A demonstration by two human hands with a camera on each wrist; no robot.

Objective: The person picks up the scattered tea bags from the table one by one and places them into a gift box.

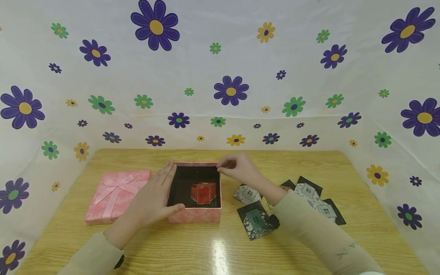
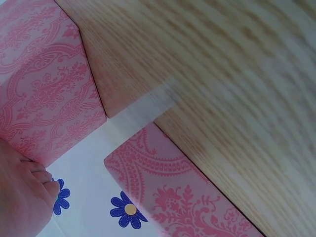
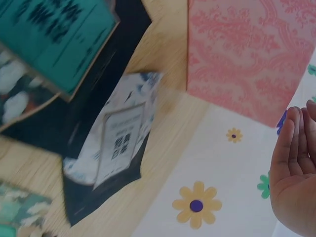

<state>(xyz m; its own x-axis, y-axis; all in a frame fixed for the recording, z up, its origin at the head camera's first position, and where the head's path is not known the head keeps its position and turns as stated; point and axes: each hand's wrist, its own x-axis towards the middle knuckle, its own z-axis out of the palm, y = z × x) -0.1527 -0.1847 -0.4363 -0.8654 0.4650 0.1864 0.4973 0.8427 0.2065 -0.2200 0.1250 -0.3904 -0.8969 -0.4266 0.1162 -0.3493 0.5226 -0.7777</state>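
Observation:
A pink patterned gift box without its lid stands mid-table, its inside black. A red packet lies within, toward the front right. My left hand rests along the box's left wall with fingers straight, thumb reaching to the front edge. At the back right corner, my right hand pinches the rim between thumb and fingertips. In the left wrist view, the left fingers touch the pink wall. The right wrist view has the right hand beside the box's wall.
The pink lid with a ribbon bow lies left of the box. Several dark packets lie to the right, among them a green-labelled one and a white-labelled one. A flower-printed curtain stands behind the table.

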